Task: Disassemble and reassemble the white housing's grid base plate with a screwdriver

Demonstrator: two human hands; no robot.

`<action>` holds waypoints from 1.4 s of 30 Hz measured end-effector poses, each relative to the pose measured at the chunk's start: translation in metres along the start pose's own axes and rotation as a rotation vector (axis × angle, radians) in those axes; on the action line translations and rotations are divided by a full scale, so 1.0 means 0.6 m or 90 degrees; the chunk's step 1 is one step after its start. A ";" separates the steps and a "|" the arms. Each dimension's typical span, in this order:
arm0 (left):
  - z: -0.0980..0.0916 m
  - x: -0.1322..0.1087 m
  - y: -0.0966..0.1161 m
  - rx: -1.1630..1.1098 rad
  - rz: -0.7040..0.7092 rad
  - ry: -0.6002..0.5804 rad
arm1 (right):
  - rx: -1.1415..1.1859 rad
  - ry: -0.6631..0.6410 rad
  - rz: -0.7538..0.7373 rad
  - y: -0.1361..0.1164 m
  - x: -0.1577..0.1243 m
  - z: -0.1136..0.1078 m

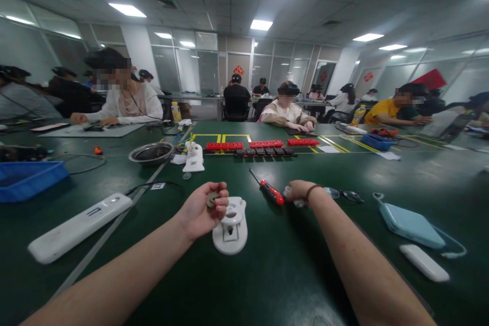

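My left hand (206, 209) is raised over the table with its fingers curled round a small round greyish disc (212, 199). Just beneath it and to the right lies a white plastic part (230, 244) with a rounded base and a round opening. My right hand (300, 191) reaches down to the tabletop, its fingers bent among small whitish, clear-looking pieces (300, 204); what the fingertips grip is hidden. Left of that hand rests a red and black screwdriver (272, 192), its shaft pointing away from me.
Red trays (224, 146) and a black row of parts (263, 153) lie ahead. A metal bowl (151, 153), another white part (194, 158) and a white power strip-like bar (82, 226) are left. Glasses (344, 194) and a blue power bank (412, 224) are right. Several people sit around.
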State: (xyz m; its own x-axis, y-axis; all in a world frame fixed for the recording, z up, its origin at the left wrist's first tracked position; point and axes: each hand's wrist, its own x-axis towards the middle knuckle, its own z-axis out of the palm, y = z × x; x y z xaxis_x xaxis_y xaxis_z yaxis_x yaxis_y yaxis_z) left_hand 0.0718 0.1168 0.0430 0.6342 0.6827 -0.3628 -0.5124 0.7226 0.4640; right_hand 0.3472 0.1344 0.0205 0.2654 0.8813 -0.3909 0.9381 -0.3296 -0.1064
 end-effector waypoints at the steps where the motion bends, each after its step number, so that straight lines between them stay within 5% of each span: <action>1: -0.004 0.003 0.004 0.004 0.008 -0.001 | 0.010 0.002 0.005 0.002 0.003 0.002; 8: -0.048 0.039 0.032 0.012 0.067 -0.017 | 0.088 0.102 -0.005 0.011 0.012 -0.017; 15: -0.099 0.076 0.044 -0.003 0.064 0.036 | 0.269 0.308 -0.225 -0.059 -0.070 -0.047; 18: -0.104 0.083 0.041 0.013 0.041 0.055 | 0.676 0.163 -0.474 -0.127 -0.089 -0.005; 21: -0.105 0.088 0.033 0.039 0.015 0.058 | 0.807 0.053 -0.509 -0.175 -0.081 0.048; 28: -0.121 0.101 0.020 0.101 0.036 0.066 | 0.557 0.231 -0.533 -0.187 -0.063 0.076; 42: -0.140 0.115 0.014 0.161 0.083 0.048 | 0.294 0.227 -0.572 -0.184 -0.060 0.075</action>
State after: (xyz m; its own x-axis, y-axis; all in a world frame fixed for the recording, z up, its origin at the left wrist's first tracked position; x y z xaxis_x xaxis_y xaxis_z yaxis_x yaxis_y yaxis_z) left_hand 0.0627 0.1788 -0.0457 0.5235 0.7805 -0.3417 -0.4200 0.5853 0.6936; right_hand 0.2240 0.1240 0.0051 -0.3601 0.8883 0.2851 0.6668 0.4588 -0.5873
